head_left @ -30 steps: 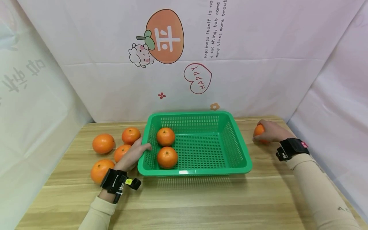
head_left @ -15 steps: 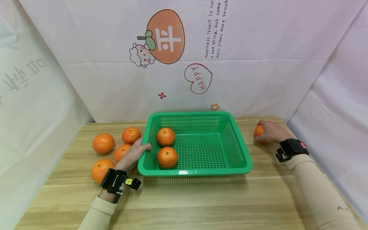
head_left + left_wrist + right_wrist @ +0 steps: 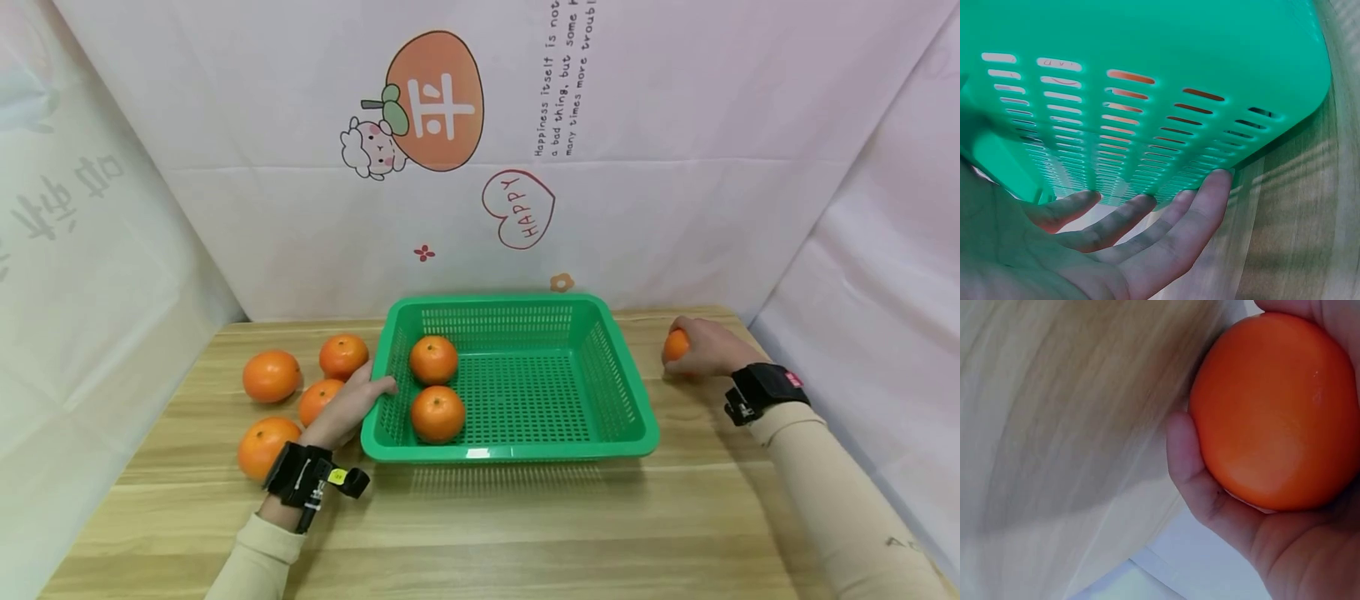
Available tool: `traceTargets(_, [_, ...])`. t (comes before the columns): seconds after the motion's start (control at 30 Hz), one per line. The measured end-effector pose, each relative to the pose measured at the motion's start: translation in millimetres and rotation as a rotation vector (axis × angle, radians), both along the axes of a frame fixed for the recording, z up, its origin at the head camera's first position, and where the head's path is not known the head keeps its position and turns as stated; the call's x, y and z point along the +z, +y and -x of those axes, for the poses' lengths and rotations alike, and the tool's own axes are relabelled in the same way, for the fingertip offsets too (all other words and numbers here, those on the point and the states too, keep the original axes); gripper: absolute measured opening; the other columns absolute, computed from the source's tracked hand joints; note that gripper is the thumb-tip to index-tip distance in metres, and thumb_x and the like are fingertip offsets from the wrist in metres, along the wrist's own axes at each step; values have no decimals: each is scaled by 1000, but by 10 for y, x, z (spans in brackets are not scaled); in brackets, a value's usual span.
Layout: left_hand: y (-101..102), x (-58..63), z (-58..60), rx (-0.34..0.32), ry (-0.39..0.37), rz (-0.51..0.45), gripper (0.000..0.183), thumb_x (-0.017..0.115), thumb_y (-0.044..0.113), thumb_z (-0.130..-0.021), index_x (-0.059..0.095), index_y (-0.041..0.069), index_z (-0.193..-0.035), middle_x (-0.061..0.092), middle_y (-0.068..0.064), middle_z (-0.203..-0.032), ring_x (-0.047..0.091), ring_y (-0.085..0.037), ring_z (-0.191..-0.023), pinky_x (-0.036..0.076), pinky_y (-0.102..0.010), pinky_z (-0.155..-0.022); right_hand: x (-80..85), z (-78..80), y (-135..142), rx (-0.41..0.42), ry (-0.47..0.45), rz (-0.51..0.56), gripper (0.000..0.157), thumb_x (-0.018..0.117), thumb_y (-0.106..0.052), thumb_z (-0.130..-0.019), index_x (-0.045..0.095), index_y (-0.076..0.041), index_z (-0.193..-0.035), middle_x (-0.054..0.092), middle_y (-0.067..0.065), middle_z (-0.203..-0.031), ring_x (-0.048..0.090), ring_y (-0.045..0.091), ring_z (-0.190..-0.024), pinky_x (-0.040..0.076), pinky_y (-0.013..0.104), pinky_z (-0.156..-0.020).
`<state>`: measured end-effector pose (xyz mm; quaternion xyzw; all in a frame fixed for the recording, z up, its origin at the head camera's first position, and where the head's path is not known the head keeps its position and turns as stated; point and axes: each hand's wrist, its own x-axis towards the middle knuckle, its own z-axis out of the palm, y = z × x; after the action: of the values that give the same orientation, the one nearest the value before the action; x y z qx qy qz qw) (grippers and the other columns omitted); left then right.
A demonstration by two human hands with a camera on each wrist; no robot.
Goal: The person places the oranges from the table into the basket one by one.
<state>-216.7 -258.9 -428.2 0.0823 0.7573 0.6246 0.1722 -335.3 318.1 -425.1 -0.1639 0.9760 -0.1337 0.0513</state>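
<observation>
A green plastic basket (image 3: 510, 452) with slotted walls stands on the table. Two oranges lie at its left end, a back orange (image 3: 433, 360) and a front orange (image 3: 438, 414). My left hand (image 3: 347, 410) grips the basket's left side, thumb over the rim. In the left wrist view its fingers (image 3: 1172, 247) press the outside of the slotted wall (image 3: 1147, 119). To the right of the basket, my right hand (image 3: 708, 346) holds an orange (image 3: 1275, 412) low at the table, fingers and thumb curled round it. Whether that orange touches the wood cannot be told.
Several loose oranges lie left of the basket: one at far left (image 3: 271, 376), one behind the left hand (image 3: 343, 357), one beside it (image 3: 318, 400), one nearer (image 3: 267, 447). White printed cloth (image 3: 637, 167) hangs behind the wooden table (image 3: 525, 533) and along both sides.
The head view has tilted very slightly, so everything sits a little lower in it. Both hands keep their hold, and the oranges and basket stay in place.
</observation>
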Motion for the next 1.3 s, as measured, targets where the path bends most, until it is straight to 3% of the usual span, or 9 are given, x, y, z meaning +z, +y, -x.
traceTargets(0.4, [3, 2, -4, 3, -13, -17, 84, 42, 9, -97, 0, 8, -169, 21, -28, -171, 45, -49, -146, 57, -52, -104, 147, 42, 18, 2, 47, -34, 54, 86, -34, -77, 62, -5, -116, 67, 10, -98, 57, 23, -80, 44, 33, -65])
traceTargets(0.7, [13, 4, -16, 6, -9, 4, 81, 43, 9, -97, 6, 8, -169, 26, -27, -169, 50, -41, -138, 58, -47, -101, 328, 50, 32, 22, 28, -29, 55, 84, -26, -81, 59, 3, -122, 66, 17, -97, 56, 24, -78, 43, 34, -64])
traceTargets(1.3, [-2, -7, -16, 0, 11, 5, 81, 43, 10, -98, 5, 9, -169, 29, -29, -167, 54, -46, -137, 60, -48, -99, 901, 1, -177, 97, 138, -44, 58, 87, -26, -77, 62, 2, -122, 67, 19, -103, 58, 24, -82, 45, 36, -67])
